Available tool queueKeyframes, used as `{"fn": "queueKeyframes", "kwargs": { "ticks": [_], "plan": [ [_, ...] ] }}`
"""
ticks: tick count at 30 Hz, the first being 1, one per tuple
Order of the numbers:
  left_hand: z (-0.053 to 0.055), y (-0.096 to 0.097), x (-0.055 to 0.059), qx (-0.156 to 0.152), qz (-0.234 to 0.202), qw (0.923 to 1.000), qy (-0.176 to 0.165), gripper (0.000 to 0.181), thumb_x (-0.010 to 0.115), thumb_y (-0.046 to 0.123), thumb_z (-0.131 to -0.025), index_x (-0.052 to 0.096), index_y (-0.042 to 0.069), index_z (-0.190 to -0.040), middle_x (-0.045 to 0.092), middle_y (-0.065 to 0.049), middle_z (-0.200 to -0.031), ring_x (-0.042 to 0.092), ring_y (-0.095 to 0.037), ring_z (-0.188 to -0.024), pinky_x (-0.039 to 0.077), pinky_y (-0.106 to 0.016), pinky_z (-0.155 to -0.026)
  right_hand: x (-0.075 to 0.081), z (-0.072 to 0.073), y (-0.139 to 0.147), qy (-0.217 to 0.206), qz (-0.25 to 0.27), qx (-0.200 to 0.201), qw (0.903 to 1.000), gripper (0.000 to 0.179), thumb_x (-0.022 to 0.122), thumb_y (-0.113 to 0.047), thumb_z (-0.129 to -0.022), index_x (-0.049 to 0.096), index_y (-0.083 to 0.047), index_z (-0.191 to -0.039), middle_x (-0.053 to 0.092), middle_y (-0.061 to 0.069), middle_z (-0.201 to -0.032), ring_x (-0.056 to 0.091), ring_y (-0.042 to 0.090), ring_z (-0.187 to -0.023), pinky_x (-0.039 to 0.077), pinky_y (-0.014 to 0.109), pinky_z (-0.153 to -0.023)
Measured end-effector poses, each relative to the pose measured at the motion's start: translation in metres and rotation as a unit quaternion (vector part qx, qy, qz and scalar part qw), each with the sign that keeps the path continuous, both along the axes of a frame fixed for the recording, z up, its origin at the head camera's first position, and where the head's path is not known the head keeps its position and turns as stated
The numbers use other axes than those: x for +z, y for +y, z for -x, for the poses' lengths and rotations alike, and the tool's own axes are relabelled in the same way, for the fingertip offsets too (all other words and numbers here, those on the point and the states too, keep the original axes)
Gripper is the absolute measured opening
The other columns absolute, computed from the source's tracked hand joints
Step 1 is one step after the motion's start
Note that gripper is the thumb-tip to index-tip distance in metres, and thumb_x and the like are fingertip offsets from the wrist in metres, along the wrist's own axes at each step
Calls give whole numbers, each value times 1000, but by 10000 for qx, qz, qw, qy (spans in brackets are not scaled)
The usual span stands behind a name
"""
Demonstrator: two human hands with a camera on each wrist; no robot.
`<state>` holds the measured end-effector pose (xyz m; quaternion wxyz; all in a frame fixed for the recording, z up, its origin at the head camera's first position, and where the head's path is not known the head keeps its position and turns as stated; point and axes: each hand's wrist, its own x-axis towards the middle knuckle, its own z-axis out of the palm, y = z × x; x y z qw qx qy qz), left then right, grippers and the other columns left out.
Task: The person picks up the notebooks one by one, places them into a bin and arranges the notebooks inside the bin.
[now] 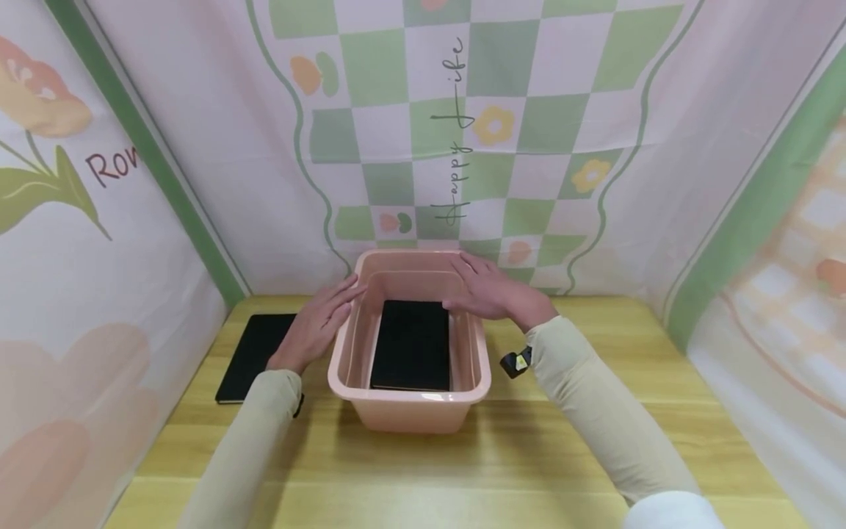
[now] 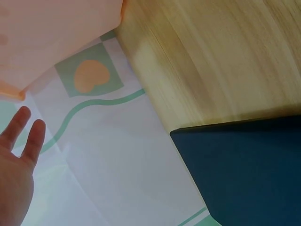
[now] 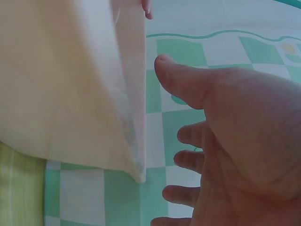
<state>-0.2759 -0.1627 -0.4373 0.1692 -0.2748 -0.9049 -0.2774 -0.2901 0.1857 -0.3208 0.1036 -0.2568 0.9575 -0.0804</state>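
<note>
Seeing both hands at the pink tub (image 1: 410, 411), which sits mid-table on the yellow wooden table (image 1: 529, 455). Left hand (image 1: 317, 323) lies flat along the tub's left outer wall, fingers straight and together, tips near the rim, gripping nothing. Right hand (image 1: 492, 290) is over the tub's far right corner, fingers extended and a little spread, resting on or just above the rim; I can't tell which. It holds nothing either.

One black notebook (image 1: 411, 345) lies flat on the tub floor, roughly centred, long side running front to back. Second black notebook (image 1: 254, 356) lies flat on the table just left of the tub, partly under my left forearm; the left wrist view shows its corner (image 2: 244, 169) against the wood, apart from the tub.

Right wrist view: open palm (image 3: 240, 141), fingers loosely bent, tub wall (image 3: 70, 89) beside it, not clasped.

Checked green-and-white backdrop (image 1: 463, 125) behind.
</note>
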Motion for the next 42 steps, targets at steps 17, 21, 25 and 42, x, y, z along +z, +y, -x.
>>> {"fn": "queueKeyframes", "kwargs": {
  "ticks": [17,21,25,42],
  "plan": [
    [-8,-5,-7,81,17,9999,110,45,33,33,-112,45,29,-155,34,3,-168,32,-27,-155,27,-55,-124,-30,-6,25,-304,608,19,9977,87,56,-56,-99,18,-14,-165,7,16,-173,11,50,-156,15,71,-122],
    [-8,-5,-7,83,-3,9999,67,45,32,33,-112,44,29,-155,33,4,-168,32,-27,-155,27,-56,-124,-44,-2,36,-366,1191,86,9922,80,55,-59,-99,26,-19,-163,7,12,-173,11,48,-157,16,74,-120],
    [-9,-5,-6,141,-10,9999,-41,45,31,35,-112,43,31,-156,32,6,-168,30,-26,-156,26,-55,-124,-59,4,45,-414,1874,139,9813,72,56,-55,-100,35,-22,-160,8,6,-173,14,42,-158,26,70,-119],
    [-4,-2,-1,353,78,9992,156,48,32,39,-112,37,31,-159,31,1,-169,31,-31,-155,26,-56,-124,-88,17,55,-348,3320,231,9424,54,60,-38,-103,51,-15,-150,15,1,-173,29,38,-153,43,62,-111]
  ]
}}
